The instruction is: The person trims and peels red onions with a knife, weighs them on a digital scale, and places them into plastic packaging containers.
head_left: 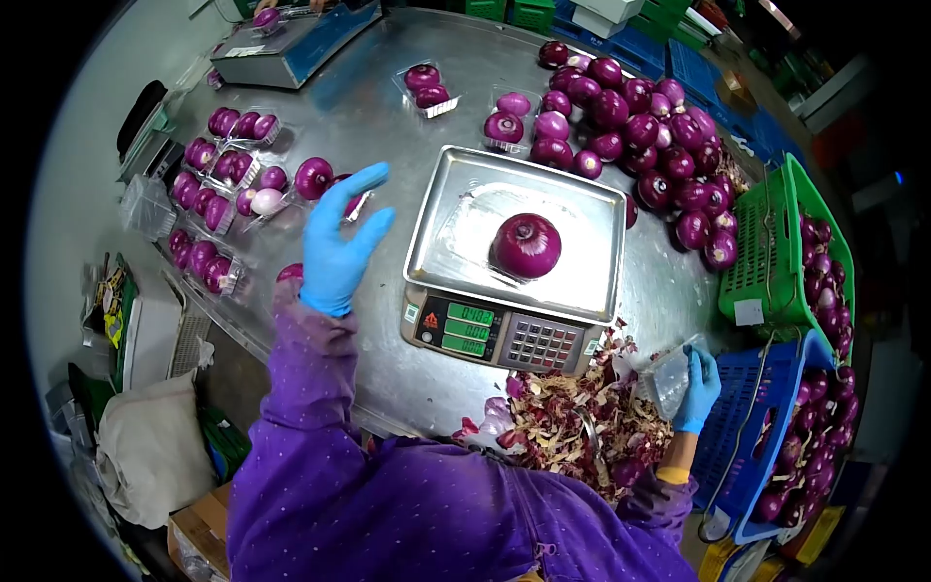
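Purple jacket (407, 509) nearest. Left hand (335, 252) empty, spread wide; right hand (697, 390) grasps a clear tray (667, 381), apparently empty, though blurred. One onion (527, 245) sits on the scale (545, 344), unpacked. Done: filled trays (251, 176) at left. Remaining: loose heap (642, 131), crated onions (824, 291).

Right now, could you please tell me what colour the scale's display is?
The display is green, seen best in the head view.
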Demonstrator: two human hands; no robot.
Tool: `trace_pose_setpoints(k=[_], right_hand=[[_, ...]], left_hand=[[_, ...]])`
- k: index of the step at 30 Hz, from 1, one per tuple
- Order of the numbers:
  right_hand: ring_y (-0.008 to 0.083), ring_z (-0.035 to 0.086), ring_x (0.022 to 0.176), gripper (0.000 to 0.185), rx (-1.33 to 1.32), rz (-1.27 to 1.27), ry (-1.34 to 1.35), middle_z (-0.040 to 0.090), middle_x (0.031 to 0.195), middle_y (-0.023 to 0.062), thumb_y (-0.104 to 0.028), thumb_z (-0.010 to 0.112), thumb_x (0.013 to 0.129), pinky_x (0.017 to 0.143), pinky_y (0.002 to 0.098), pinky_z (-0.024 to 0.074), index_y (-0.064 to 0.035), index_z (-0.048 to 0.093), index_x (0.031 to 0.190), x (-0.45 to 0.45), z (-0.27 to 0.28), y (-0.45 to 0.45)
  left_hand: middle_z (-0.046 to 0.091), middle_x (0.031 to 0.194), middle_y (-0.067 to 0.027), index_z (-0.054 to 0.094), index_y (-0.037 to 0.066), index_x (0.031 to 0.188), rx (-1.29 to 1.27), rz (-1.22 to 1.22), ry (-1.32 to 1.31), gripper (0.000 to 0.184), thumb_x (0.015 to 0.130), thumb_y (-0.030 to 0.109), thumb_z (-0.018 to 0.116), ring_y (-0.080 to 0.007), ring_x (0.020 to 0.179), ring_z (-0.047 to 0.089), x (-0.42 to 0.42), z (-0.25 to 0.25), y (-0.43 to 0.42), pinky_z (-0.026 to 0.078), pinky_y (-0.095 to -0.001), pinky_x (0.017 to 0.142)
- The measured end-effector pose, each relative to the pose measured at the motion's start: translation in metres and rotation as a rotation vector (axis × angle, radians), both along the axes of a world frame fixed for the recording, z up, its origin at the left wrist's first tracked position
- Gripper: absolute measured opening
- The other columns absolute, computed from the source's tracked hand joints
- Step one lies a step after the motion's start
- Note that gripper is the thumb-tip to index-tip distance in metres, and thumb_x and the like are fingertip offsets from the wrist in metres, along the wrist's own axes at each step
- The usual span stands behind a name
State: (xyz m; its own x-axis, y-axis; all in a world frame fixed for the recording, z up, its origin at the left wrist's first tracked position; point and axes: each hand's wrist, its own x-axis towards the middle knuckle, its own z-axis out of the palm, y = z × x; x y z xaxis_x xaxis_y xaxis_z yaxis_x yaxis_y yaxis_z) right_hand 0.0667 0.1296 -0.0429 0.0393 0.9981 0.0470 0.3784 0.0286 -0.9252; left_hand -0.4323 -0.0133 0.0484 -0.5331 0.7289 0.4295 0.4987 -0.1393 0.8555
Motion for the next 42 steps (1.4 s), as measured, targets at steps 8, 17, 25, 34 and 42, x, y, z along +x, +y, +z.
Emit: trace_pose_setpoints(k=[8,17,25,34,42], right_hand=[[0.0126,0.059,0.094,0.016,-0.025,-0.102,0.039,0.066,0.1,0.0055,-0.011,0.059,0.093,0.088,0.0262,0.0449,0.0001,0.065,0.103,0.03,0.006,-0.035],[0.0113,0.059,0.092,0.019,-0.089,-0.036,0.058,0.067,0.099,0.0051,-0.012,0.06,0.093,0.083,0.0237,0.0449,0.0006,0.065,0.107,0.011,-0.008,-0.022],[0.0117,0.059,0.09,0.017,-0.001,0.036,-0.087,0.066,0.098,0.0046,-0.007,0.062,0.089,0.084,0.0247,0.0463,-0.0001,0.066,0.104,0.015,-0.041,0.002],[0.0263,0.057,0.104,0.06,0.015,0.113,-0.121,0.05,0.127,0.0151,-0.017,0.069,0.079,0.09,0.0363,0.0481,-0.0098,0.046,0.134,-0.064,-0.076,0.119],[0.038,0.038,0.128,0.091,0.231,-0.414,-0.518,0.036,0.141,0.0207,-0.034,0.078,0.067,0.102,0.0504,0.0332,-0.0151,0.031,0.143,-0.091,-0.082,0.261]], left_hand=[[0.055,0.13,-0.0135,0.051,0.008,0.132,-0.191,-0.411,0.356,0.061,0.077,0.023,0.075,-0.0293,0.121,0.052,0.027,0.004,0.076,0.039,-0.0378,0.104],[0.033,0.148,-0.0107,0.034,0.026,0.145,-0.624,-0.719,0.913,0.092,0.066,0.043,0.08,-0.0321,0.138,0.03,0.035,-0.007,0.146,0.016,-0.0595,0.111],[0.044,0.138,-0.0168,0.043,0.018,0.139,-0.442,-0.802,0.798,0.086,0.064,0.042,0.079,-0.0359,0.128,0.041,0.027,-0.016,0.139,0.026,-0.0509,0.106],[0.044,0.139,-0.0146,0.039,0.014,0.142,-0.538,-0.722,0.799,0.094,0.061,0.039,0.08,-0.039,0.131,0.037,0.054,-0.029,0.122,0.026,-0.0504,0.108],[0.045,0.138,-0.0213,0.042,0.014,0.14,-0.477,-0.641,0.61,0.085,0.065,0.023,0.08,-0.0409,0.12,0.047,0.062,-0.036,0.104,0.039,-0.0465,0.102]])
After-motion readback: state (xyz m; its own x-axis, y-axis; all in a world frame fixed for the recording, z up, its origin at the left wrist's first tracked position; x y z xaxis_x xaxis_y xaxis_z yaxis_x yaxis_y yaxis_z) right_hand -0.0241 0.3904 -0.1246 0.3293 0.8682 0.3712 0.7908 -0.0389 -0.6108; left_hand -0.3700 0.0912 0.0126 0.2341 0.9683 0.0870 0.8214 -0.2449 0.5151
